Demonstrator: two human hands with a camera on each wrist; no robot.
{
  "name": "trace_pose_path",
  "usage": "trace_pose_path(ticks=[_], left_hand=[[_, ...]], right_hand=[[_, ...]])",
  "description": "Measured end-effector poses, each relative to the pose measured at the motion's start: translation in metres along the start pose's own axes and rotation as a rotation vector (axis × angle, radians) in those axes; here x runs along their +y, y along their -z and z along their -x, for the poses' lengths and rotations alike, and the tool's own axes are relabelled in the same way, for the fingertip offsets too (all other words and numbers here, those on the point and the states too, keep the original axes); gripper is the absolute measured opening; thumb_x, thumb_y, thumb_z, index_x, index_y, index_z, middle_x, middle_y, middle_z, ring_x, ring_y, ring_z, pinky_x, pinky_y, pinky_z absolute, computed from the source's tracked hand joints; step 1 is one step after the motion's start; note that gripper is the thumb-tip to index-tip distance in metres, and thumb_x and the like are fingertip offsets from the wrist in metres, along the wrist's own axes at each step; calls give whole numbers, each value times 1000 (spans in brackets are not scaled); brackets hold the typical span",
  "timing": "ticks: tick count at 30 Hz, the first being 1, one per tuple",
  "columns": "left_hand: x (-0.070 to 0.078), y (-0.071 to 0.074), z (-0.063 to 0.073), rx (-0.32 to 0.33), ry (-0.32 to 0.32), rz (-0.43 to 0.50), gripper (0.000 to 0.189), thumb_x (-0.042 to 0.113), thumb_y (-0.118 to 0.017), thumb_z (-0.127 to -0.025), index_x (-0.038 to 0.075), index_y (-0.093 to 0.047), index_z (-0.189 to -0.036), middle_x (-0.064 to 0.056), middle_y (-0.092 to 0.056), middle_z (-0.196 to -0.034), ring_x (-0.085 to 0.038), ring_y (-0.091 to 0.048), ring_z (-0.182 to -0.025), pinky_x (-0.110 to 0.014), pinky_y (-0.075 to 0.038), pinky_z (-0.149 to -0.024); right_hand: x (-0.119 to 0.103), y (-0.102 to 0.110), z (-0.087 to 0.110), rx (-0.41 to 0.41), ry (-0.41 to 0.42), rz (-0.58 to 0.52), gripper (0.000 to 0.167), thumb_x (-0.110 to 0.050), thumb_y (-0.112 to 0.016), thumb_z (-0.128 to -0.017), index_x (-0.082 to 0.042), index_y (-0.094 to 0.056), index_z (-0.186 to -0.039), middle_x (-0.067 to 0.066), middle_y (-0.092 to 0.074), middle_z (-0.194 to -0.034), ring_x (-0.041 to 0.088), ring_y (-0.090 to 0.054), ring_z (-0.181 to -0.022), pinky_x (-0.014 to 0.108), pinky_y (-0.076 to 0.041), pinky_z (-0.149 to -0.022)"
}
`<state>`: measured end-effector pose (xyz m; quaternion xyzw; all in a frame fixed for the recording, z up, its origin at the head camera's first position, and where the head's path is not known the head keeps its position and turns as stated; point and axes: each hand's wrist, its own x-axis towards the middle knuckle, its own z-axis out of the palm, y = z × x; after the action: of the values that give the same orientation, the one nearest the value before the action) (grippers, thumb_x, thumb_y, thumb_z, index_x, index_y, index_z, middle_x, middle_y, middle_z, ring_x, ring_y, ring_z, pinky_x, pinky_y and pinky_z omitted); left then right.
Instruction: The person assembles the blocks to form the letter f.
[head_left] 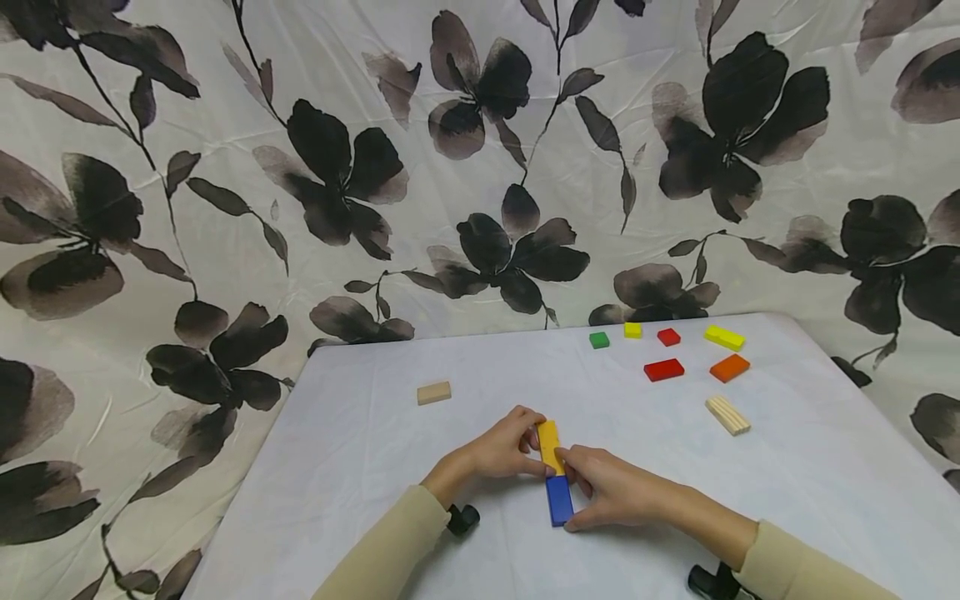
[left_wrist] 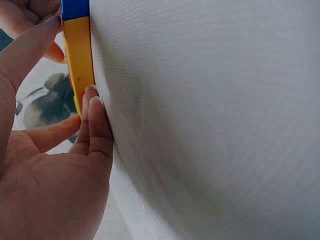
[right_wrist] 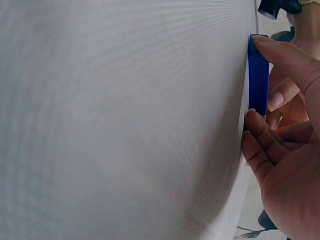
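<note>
- We see the yellow-orange block (head_left: pixel 550 445) and the blue block (head_left: pixel 558 500) lying end to end on the white table (head_left: pixel 360 467), near its front edge.
- Our left hand (head_left: pixel 504 450) pinches the yellow-orange block, fingertips (left_wrist: pixel 92 107) on one side and thumb on the other.
- Our right hand (head_left: pixel 611 487) clamps the blue block between thumb and fingers (right_wrist: pixel 252 132).
- Elsewhere we count two red blocks, two yellow, two plain wooden, one green and one orange.
</note>
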<state>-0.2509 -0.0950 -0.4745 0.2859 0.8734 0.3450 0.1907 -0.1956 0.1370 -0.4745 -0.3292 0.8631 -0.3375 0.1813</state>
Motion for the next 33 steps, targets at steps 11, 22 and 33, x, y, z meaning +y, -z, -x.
trace_pose_path(ticks=[11, 22, 33], left_hand=[[1, -1, 0, -5, 6, 13, 74, 26, -85, -86, 1, -48, -145, -4, -47, -124, -13, -54, -97, -22, -48, -87], [0, -1, 0, -7, 10, 11, 75, 25, -86, -86, 1, -47, -146, -5, -46, -126, -11, -53, -95, -20, -47, -86], [2, 0, 3, -6, 16, -7, 81, 32, -85, -86, 2, -44, -150, -6, -46, -131, -11, -55, -98, -21, -48, -88]], right_hand=[[0, -1, 1, -6, -9, -19, 88, -38, -91, -77, 4, -48, -142, -4, -56, -89, 8, -53, -79, 22, -44, -66], [0, 0, 0, -10, -9, -7, 92, -39, -91, -77, 5, -47, -144, -4, -56, -90, 9, -54, -79, 21, -44, -66], [-3, 3, 1, -23, -29, -47, 93, -38, -91, -77, 4, -44, -146, -4, -58, -94, 10, -55, -82, 24, -46, -70]])
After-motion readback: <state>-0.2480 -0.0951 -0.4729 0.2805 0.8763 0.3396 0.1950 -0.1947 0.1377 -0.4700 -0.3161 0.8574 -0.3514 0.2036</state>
